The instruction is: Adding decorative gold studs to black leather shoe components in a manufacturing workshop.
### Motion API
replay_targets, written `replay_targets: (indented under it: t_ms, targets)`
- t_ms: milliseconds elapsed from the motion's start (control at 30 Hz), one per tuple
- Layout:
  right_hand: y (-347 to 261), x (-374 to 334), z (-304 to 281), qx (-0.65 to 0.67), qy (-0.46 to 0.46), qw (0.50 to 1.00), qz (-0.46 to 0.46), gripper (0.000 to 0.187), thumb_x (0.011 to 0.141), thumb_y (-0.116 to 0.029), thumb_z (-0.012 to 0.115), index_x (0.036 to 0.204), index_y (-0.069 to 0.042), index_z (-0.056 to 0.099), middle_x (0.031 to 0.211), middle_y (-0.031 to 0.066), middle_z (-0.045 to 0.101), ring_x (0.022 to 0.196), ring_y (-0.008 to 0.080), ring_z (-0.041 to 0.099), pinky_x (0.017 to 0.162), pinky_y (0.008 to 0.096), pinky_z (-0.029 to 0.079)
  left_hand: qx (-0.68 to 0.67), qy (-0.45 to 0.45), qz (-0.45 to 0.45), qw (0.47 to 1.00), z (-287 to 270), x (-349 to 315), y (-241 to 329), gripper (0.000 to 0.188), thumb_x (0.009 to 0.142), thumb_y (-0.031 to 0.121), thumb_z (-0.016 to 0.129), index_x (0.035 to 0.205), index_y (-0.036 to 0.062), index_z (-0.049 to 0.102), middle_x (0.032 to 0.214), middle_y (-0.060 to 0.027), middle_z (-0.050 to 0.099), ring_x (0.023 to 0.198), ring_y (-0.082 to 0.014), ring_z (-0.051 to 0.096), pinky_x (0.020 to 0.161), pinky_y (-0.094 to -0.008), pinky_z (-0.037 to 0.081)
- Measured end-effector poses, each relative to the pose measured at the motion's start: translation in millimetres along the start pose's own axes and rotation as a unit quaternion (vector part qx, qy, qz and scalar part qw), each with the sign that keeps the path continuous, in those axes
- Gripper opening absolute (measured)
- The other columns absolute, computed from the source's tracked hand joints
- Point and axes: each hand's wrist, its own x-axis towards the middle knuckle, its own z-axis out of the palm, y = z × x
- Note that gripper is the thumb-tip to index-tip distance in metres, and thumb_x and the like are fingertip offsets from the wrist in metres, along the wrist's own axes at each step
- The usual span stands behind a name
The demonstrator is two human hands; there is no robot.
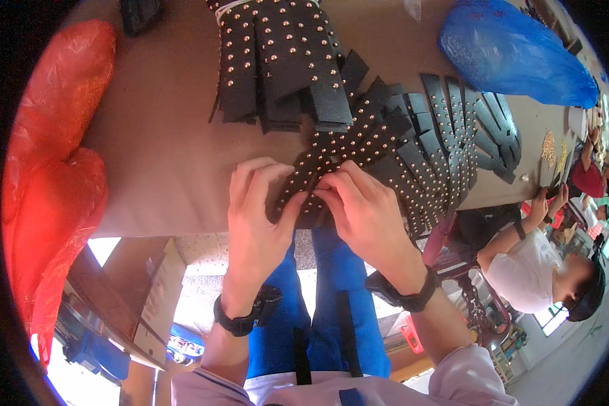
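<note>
A black strip with rows of round metal studs [296, 179] lies between my two hands at the table's near edge. My left hand [258, 210] has its fingers curled over the strip's left side, thumb pressed against the near side. With thumb and fingertips together, my right hand [367, 208] pinches at the strip's right side; my fingers hide the exact spot. Just beyond is a thick bundle of similar studded strips [281, 61], tied with a pale band at its far end. More studded black strips [446, 128] lie fanned out and overlapping to the right.
A red plastic bag [61, 101] lies at the left of the brown-covered table [162, 155]. A full blue plastic bag [514, 51] sits at the far right, with a heap of small gold-coloured pieces [548, 150] beyond the strips. Another person [524, 271] works at the right.
</note>
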Motion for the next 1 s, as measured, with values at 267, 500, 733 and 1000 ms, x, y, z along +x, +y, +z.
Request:
replay_targets:
  t_ms: [267, 500, 733, 1000]
  targets:
    - [-4, 3, 0, 0.01, -0.001, 1.0, 0.0, 0.012, 0.082, -0.006, 0.063, 0.088, -0.002, 0.053, 0.082, 0.0105, 0.052, 0.072, 0.0285, 0.06, 0.058, 0.0381, 0.05, -0.003, 0.005, 0.002, 1.0, -1, 0, -2, 0.035, 0.071, -0.001, 0.073, 0.104, 0.004, 0.061, 0.107, -0.0108, 0.057, 0.097, -0.0265, 0.058, 0.08, -0.0339, 0.046]
    - [-16, 10, -3, 0.045, -0.015, 0.994, 0.102, 0.01, 0.081, -0.004, 0.064, 0.086, -0.001, 0.056, 0.08, 0.0136, 0.059, 0.071, 0.0342, 0.062, 0.06, 0.0424, 0.049, 0.002, -0.002, 0.003, 1.0, -4, 1, 0, 0.036, 0.07, -0.003, 0.073, 0.103, 0.0029, 0.06, 0.106, -0.0119, 0.056, 0.095, -0.0283, 0.059, 0.082, -0.0357, 0.048]
    - [-19, 17, -5, 0.091, 0.018, 0.984, 0.155, 0.01, 0.078, -0.002, 0.067, 0.079, 0.003, 0.058, 0.072, 0.0178, 0.062, 0.069, 0.0339, 0.063, 0.06, 0.0408, 0.049, 0.007, -0.011, -0.007, 1.0, -2, 1, 0, 0.036, 0.07, -0.003, 0.073, 0.104, 0.0025, 0.06, 0.106, -0.0108, 0.056, 0.091, -0.0267, 0.06, 0.08, -0.0349, 0.048]
    - [-9, 11, -10, 0.104, -0.025, 0.987, 0.116, 0.01, 0.082, -0.005, 0.062, 0.083, 0.001, 0.054, 0.081, 0.0178, 0.06, 0.074, 0.0382, 0.062, 0.063, 0.0457, 0.049, -0.029, -0.01, -0.026, 0.999, 0, 3, 7, 0.036, 0.07, -0.003, 0.072, 0.104, 0.0029, 0.06, 0.107, -0.0114, 0.056, 0.094, -0.0266, 0.058, 0.08, -0.0338, 0.047]
